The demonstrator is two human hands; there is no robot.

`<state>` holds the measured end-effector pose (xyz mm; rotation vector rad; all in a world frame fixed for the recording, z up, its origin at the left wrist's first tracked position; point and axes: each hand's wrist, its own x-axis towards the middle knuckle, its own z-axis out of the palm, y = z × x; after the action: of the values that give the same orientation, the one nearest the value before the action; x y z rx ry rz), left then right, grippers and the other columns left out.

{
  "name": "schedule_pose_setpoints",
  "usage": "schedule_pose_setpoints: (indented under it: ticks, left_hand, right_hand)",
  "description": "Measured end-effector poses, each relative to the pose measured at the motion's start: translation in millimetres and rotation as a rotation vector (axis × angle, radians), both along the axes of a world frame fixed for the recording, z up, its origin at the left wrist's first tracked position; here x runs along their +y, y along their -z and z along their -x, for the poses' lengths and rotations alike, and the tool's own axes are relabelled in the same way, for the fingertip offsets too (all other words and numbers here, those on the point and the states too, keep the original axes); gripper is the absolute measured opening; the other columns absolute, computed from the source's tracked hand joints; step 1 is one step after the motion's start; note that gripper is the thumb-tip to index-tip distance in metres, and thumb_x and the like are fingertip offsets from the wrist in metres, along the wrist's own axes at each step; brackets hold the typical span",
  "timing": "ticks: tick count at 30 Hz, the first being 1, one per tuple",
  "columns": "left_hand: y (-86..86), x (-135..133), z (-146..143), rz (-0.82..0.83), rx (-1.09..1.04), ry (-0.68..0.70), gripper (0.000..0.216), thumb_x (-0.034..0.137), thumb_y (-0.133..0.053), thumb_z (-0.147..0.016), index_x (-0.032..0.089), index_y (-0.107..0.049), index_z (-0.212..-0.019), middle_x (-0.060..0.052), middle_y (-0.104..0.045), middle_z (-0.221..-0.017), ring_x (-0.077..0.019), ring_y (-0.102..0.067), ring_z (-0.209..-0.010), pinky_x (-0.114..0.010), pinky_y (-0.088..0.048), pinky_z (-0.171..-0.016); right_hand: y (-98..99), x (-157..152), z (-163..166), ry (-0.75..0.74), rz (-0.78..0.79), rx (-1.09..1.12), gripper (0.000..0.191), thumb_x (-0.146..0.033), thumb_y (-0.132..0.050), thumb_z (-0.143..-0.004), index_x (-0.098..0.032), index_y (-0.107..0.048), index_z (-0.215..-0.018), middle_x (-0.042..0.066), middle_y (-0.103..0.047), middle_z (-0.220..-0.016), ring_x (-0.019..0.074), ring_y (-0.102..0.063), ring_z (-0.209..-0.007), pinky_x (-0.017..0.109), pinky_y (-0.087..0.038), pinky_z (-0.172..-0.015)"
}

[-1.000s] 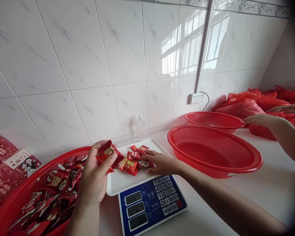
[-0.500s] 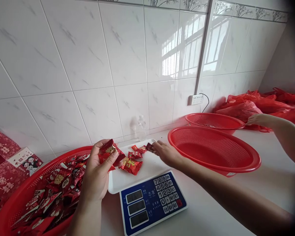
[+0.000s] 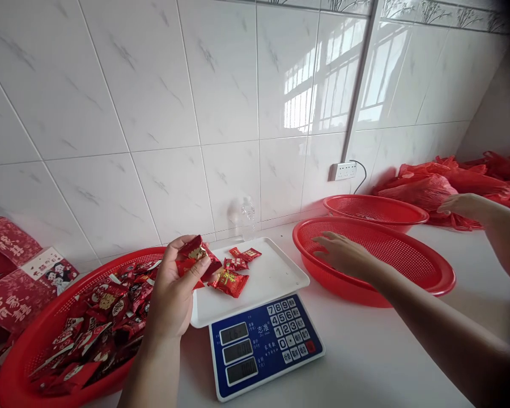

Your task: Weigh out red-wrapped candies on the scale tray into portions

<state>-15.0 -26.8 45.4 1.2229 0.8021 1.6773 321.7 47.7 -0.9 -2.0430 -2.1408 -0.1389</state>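
My left hand (image 3: pixel 174 294) is closed on a small bunch of red wrapped candies (image 3: pixel 198 258), held over the left edge of the white scale tray (image 3: pixel 276 277). Three red candies (image 3: pixel 232 280) lie on that tray. My right hand (image 3: pixel 344 255) reaches palm down over the empty red basket (image 3: pixel 429 283) to the right of the scale, its fingers stretched out and nothing visible in them. The blue scale panel (image 3: pixel 266 345) with keypad and displays faces me.
A red basket (image 3: pixel 29 351) full of red candies sits at the left, with red printed boxes (image 3: pixel 12 283) behind it. A second empty red basket (image 3: pixel 374 209), red plastic bags (image 3: pixel 433 187), a wall socket (image 3: pixel 344 170) and a clear bottle (image 3: pixel 247 215) stand at the back. Another person's hand (image 3: pixel 467 205) touches the bags.
My right hand picked a candy off the scale tray and swung right over the empty red basket. The left hand kept its bunch in place. Fewer candies lie on the tray.
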Motion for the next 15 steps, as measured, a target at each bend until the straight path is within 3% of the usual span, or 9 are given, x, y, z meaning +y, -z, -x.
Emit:
schedule_pose_setpoints:
  ticks: [4,7,10,13,15]
  left_hand:
    - [0.6,-0.4,-0.8,0.001,0.006,0.008,0.041,0.026,-0.077,-0.067,0.022,-0.056,-0.102,-0.002,-0.061,-0.095,-0.0132,-0.062,-0.074,-0.022,-0.055,-0.056]
    - [-0.3,-0.8,-1.4,0.006,0.015,0.01,0.04,0.025,-0.077,-0.067,0.022,-0.056,-0.102,-0.002,-0.061,-0.096,-0.0131,-0.061,-0.074,-0.021,-0.054,-0.055]
    - [-1.5,-1.4,-0.4,0.004,0.013,0.009,0.04,0.025,-0.077,-0.067,0.023,-0.056,-0.101,-0.001,-0.061,-0.096,-0.0121,-0.061,-0.073,-0.021,-0.054,-0.056]
    - [-2.0,-1.9,1.4,0.011,0.005,0.006,0.04,0.025,-0.077,-0.067,0.024,-0.056,-0.102,-0.001,-0.062,-0.096,-0.0126,-0.061,-0.073,-0.022,-0.054,-0.057]
    - [-1.9,-2.1,2.3,0.021,0.006,0.002,0.042,0.026,-0.077,-0.067,0.025,-0.055,-0.103,-0.001,-0.063,-0.097,-0.0135,-0.062,-0.074,-0.022,-0.054,-0.057]
  right_hand:
    - [4.6,2.4,58.8,-0.301,0.031,0.123,0.057,-0.047,-0.041,-0.09,-0.018,-0.041,-0.139,0.015,-0.031,-0.148,0.0315,-0.026,-0.136,0.048,-0.03,-0.105]
    - [3.7,1.4,113.5,-0.501,0.145,0.181,0.067,-0.059,-0.04,-0.087,-0.025,-0.032,-0.144,0.012,-0.021,-0.153,0.0324,-0.009,-0.141,0.053,-0.019,-0.109]
    - [3.7,0.9,159.3,-0.625,0.282,0.194,0.076,-0.067,-0.04,-0.083,-0.026,-0.027,-0.145,0.012,-0.014,-0.155,0.0348,-0.002,-0.141,0.056,-0.011,-0.109]
    - [7.7,2.5,188.1,-0.681,0.263,0.152,0.081,-0.07,-0.039,-0.081,-0.021,-0.031,-0.144,0.018,-0.025,-0.15,0.038,-0.006,-0.14,0.059,-0.008,-0.107]
    - [11.9,3.5,197.1,-0.712,0.181,0.102,0.072,-0.064,-0.043,-0.083,-0.018,-0.04,-0.138,0.02,-0.041,-0.139,0.0379,-0.023,-0.134,0.057,-0.015,-0.106]
